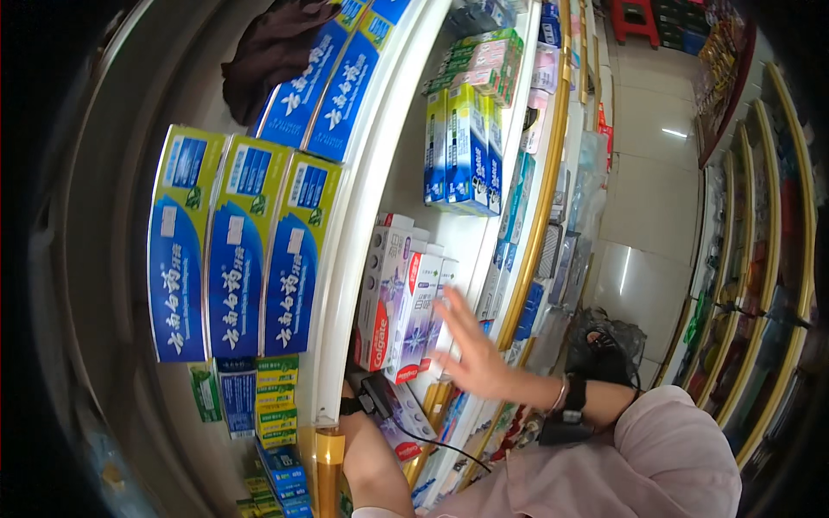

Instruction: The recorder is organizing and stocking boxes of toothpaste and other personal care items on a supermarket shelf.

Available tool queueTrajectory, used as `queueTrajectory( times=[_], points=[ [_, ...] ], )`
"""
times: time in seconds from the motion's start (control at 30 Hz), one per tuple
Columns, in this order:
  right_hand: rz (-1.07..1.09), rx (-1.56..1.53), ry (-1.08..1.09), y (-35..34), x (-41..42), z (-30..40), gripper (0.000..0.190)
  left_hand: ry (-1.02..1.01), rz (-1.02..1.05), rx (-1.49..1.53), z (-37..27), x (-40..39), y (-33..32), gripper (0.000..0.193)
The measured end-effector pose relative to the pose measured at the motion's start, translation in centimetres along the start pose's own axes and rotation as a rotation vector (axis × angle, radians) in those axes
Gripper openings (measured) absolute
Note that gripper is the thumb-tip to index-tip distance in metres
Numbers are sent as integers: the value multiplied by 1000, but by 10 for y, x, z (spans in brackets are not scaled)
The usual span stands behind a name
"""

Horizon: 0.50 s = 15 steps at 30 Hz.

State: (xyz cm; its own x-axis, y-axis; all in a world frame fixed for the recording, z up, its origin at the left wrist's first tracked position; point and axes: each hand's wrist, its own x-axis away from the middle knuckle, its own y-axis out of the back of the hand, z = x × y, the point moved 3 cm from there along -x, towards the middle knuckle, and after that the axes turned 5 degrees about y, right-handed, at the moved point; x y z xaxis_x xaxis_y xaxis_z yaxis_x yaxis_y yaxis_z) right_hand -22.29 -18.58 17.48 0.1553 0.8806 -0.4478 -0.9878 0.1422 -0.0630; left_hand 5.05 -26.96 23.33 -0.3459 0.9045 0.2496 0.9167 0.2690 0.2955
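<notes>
On a white shelf (382, 175) stands a row of Colgate toothpaste boxes (375, 298), white and purple with red ends. My right hand (469, 349) is at the row's outer side, fingers spread and nothing gripped. Its fingertips overlap the outermost box in view; whether they touch it I cannot tell. My left forearm reaches in under the shelf's edge, a black strap and a small device at the wrist. Only a sliver of my left hand (348, 390) shows; the rest is hidden behind the shelf edge and boxes. Another Colgate box (408, 421) lies beside that wrist, partly covered by a black cable.
Blue and green toothpaste boxes (236, 252) stand on the upper shelf beside a dark cloth (272, 52). Farther along are Darlie boxes (463, 155) and pink-green packs (486, 61). Gold-edged shelves (544, 168) border a tiled aisle (641, 194); a black plastic bag (609, 349) lies on the floor.
</notes>
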Motion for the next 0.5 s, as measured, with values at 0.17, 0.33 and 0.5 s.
queueTrajectory(
  times=[0.17, 0.33, 0.5],
  points=[
    [-78, -89, -4, 51, -74, -31, 54, -75, -64, -39, -5, 17, 2, 68],
    [75, -212, -113, 38, -124, -59, 62, -397, -170, -474, -29, 39, -6, 68],
    [268, -384, -253, 32, -146, -85, 75, -91, -209, 305, -25, 68, -83, 71]
  ],
)
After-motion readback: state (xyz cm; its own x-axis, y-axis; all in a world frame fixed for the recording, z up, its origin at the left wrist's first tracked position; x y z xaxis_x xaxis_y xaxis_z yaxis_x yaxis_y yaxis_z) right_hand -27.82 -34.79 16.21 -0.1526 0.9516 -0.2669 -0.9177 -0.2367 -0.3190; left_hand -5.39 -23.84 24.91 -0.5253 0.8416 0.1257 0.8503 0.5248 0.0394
